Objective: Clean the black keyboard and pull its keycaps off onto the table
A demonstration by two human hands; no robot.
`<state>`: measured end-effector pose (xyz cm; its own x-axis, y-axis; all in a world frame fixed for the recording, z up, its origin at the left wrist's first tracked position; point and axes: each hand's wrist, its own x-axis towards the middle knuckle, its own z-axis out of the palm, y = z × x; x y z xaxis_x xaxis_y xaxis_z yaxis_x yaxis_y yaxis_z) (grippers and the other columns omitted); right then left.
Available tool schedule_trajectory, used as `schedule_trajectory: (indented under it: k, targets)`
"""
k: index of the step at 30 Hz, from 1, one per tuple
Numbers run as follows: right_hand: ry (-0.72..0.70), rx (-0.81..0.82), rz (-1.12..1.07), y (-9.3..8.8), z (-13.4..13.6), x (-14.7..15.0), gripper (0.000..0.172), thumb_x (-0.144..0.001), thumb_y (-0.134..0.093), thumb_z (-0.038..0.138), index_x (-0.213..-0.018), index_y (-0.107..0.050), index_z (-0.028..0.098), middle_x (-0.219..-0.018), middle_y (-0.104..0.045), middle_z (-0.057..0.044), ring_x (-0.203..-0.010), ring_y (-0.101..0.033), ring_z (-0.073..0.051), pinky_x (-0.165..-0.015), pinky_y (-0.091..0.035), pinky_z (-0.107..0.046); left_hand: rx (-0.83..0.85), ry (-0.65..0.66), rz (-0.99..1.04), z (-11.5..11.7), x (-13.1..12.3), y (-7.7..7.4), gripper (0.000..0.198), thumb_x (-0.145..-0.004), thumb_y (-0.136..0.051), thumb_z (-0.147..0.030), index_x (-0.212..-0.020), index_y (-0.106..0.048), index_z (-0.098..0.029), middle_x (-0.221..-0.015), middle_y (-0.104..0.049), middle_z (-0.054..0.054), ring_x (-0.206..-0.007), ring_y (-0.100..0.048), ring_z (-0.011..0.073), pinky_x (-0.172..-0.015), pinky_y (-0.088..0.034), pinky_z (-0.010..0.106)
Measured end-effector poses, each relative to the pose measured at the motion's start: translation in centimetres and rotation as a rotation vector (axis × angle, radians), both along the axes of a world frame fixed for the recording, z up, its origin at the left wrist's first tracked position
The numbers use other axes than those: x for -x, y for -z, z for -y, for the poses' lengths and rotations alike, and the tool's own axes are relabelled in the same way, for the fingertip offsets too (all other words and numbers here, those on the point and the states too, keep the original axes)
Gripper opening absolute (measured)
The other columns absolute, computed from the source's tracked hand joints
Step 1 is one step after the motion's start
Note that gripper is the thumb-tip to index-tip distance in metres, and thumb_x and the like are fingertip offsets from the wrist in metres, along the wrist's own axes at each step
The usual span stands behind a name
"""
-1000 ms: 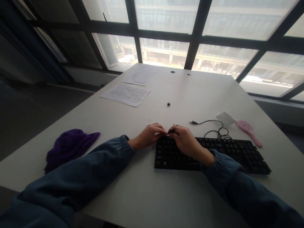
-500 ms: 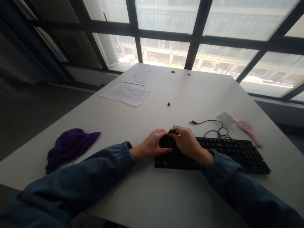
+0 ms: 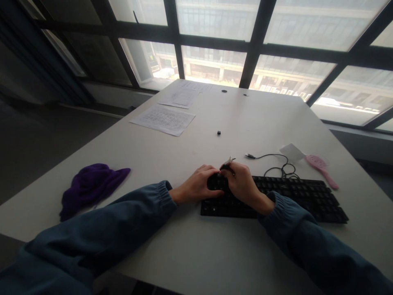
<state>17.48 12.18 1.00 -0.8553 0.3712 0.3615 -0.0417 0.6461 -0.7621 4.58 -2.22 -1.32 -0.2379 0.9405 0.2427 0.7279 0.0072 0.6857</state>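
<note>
A black computer keyboard (image 3: pixel 294 196) lies on the table under both hands. My left hand (image 3: pixel 196 184) is at its left end, thumb over the keys and fingers curled round the far edge, gripping it. Close beside it, my right hand (image 3: pixel 242 182) is closed in a pinch above the keys. It holds a small dark tool (image 3: pixel 226 165) with thin metal prongs that point up and away; its exact kind is unclear. The fingers hide its lower end and the keys below. Beyond the hands lies a small black piece (image 3: pixel 219 133), perhaps a keycap.
A USB cable (image 3: pixel 270 155) coils behind the keyboard. Near it are a white card (image 3: pixel 292 152) and a pink hairbrush (image 3: pixel 319 164). A purple knitted hat (image 3: pixel 92 186) lies at the left, with printed papers (image 3: pixel 164 119) farther back on the white table (image 3: pixel 260 127).
The prongs of the tool in my right hand have swung slightly up and to the right. My left hand keeps its place on the keyboard.
</note>
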Motion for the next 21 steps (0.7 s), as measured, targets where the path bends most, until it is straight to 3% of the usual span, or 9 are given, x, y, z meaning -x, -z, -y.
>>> schedule_trajectory:
  k: [5,13,17,21]
  targets:
    - [-0.141,-0.115,-0.074,0.2,0.2,-0.3,0.02,-0.094,-0.05,0.014,-0.081,-0.064,0.021,-0.084,-0.067,-0.006,-0.082,-0.061,-0.02,-0.079,-0.049,-0.032,0.008,0.021,-0.014,0.0,0.1,-0.2,0.047,-0.073,-0.083,-0.043,-0.11,-0.065,-0.018,-0.11,-0.064,0.009,-0.106,-0.058,0.0267,-0.098,-0.048,0.042]
    - [0.058,0.151,-0.014,1.3,0.1,0.0,0.011,-0.088,-0.056,0.017,-0.082,-0.065,0.019,-0.076,-0.067,-0.003,-0.067,-0.06,-0.017,-0.066,-0.049,-0.03,-0.007,0.032,0.004,0.1,-0.1,-0.3,0.051,-0.073,-0.083,-0.038,-0.118,-0.066,-0.022,-0.115,-0.064,0.009,-0.11,-0.056,0.0263,-0.104,-0.045,0.043]
    - [0.056,0.079,-0.069,1.5,0.3,-0.2,0.011,-0.088,-0.056,0.018,-0.082,-0.065,0.02,-0.079,-0.068,-0.003,-0.072,-0.062,-0.018,-0.07,-0.05,-0.03,0.01,0.007,-0.011,0.1,-0.1,-0.2,0.051,-0.073,-0.083,-0.043,-0.116,-0.068,-0.022,-0.111,-0.061,0.009,-0.108,-0.055,0.0272,-0.101,-0.047,0.043]
    - [-0.052,-0.024,-0.116,1.5,0.5,-0.5,0.019,-0.093,-0.051,0.017,-0.081,-0.065,0.021,-0.082,-0.068,-0.004,-0.082,-0.063,-0.019,-0.079,-0.051,-0.032,0.031,0.001,-0.029,0.2,-0.1,-0.1,0.047,-0.072,-0.083,-0.046,-0.11,-0.069,-0.021,-0.109,-0.06,0.008,-0.106,-0.054,0.0269,-0.1,-0.047,0.043]
